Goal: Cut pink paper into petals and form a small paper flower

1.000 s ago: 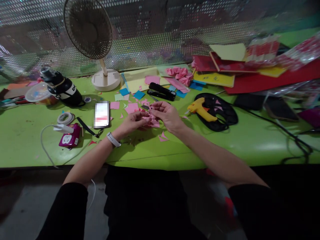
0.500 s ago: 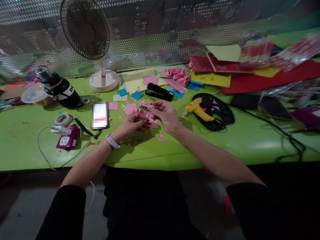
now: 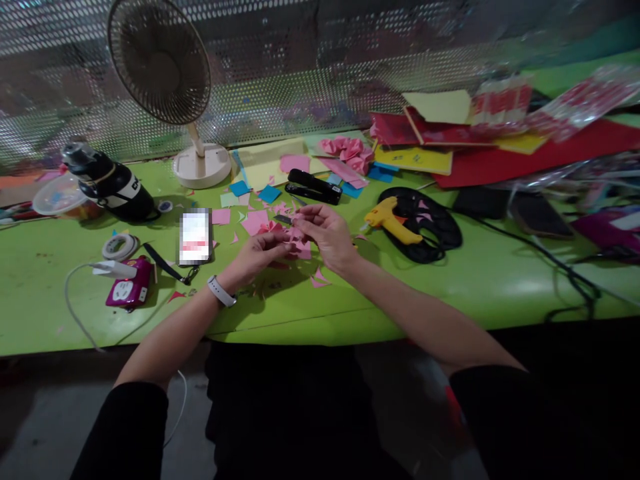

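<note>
My left hand point(image 3: 257, 257), a pale watch band on its wrist, has thumb and fingers pinched together on a piece of pink paper point(image 3: 273, 229). Close to its right, my right hand point(image 3: 327, 240) is closed, its fingertips pinching a small folded pink paper piece point(image 3: 297, 233) partly hidden by the fingers. A small dark blade-like thing point(image 3: 283, 219) shows just left of the right fingertips; whether it is held or lies behind them I cannot tell. Pink squares point(image 3: 254, 223) and cut scraps point(image 3: 320, 277) lie around and under both hands.
Behind the hands lies a black stapler point(image 3: 314, 187). A yellow glue gun point(image 3: 393, 220) rests on a black pad to the right. Left are a lit phone point(image 3: 195, 237), purple power adapter point(image 3: 130, 283), tape roll point(image 3: 120, 247), bottle point(image 3: 113, 183) and fan point(image 3: 203, 168). Pink paper flowers point(image 3: 350, 153) sit at the back.
The whole view has shifted slightly, so the table things appear a little further left. Both hands stay close together with nearly the same pinch.
</note>
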`<action>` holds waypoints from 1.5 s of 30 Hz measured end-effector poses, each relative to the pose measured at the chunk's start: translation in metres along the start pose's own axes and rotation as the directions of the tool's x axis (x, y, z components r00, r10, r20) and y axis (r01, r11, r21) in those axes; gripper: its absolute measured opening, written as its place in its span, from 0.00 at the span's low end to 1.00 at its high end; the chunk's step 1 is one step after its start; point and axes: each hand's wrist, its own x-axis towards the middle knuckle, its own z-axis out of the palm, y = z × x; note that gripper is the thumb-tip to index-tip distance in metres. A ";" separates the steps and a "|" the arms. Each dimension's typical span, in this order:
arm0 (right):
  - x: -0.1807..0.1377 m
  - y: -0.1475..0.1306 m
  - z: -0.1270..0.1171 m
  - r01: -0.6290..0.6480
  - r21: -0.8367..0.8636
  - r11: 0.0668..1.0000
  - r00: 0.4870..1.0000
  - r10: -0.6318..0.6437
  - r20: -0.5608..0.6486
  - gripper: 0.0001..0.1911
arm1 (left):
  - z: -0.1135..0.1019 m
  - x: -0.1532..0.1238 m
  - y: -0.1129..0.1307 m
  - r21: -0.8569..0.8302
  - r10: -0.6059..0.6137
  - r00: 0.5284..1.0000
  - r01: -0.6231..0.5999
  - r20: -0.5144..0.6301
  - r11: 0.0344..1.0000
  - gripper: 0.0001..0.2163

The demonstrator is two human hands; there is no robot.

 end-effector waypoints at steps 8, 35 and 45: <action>0.000 0.003 0.002 -0.012 -0.002 1.000 0.999 0.012 0.039 0.26 | -0.001 0.001 -0.003 0.009 0.006 0.999 -0.006 -0.050 1.000 0.08; 0.195 -0.030 -0.180 -0.071 -0.948 -0.310 0.972 0.190 -0.135 0.24 | -0.012 0.006 -0.003 -0.006 -0.017 0.999 0.017 -0.033 1.000 0.12; 0.207 -0.027 -0.197 -0.034 -0.954 -0.298 0.970 0.221 -0.104 0.14 | -0.013 0.006 -0.004 0.016 -0.028 1.000 0.028 -0.002 0.999 0.06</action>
